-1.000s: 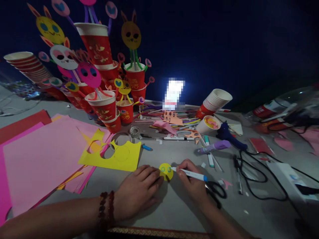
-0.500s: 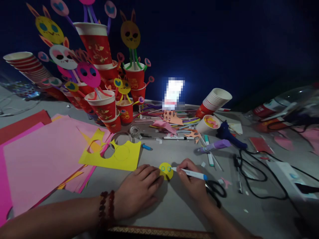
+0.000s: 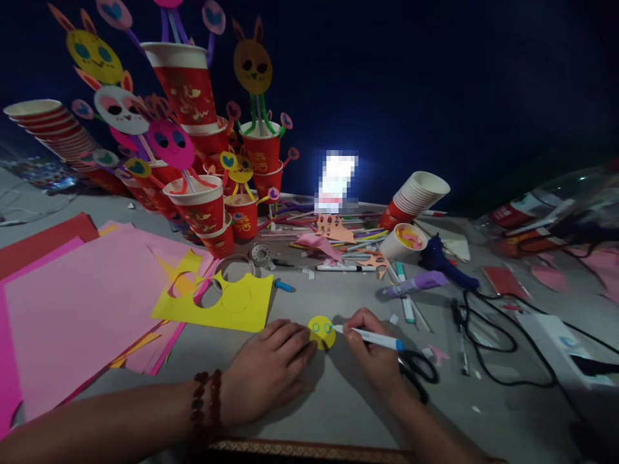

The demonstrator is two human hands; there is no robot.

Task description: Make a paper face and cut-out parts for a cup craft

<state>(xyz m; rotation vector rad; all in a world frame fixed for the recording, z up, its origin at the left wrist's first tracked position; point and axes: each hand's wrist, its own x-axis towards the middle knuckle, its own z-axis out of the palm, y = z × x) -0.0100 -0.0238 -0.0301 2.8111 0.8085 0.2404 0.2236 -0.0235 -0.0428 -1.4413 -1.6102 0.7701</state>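
Observation:
A small yellow paper disc [image 3: 322, 332] with two blue-ringed eyes lies on the grey table near the front edge. My left hand [image 3: 268, 370] lies flat beside it, fingertips pressing on the disc's left edge. My right hand [image 3: 372, 351] pinches a white marker with a blue end [image 3: 374, 337]; its tip touches the disc's right eye. A dark bead bracelet [image 3: 206, 403] is on my left wrist.
Yellow cut-out sheet [image 3: 227, 303] and pink paper sheets [image 3: 82, 309] lie to the left. Red paper cups with paper animal faces [image 3: 193, 193] stand behind. Black scissors [image 3: 418, 368], a glue gun [image 3: 447, 264], a purple marker [image 3: 418, 283], cables [image 3: 488, 335] and a cup stack [image 3: 418, 196] fill the right.

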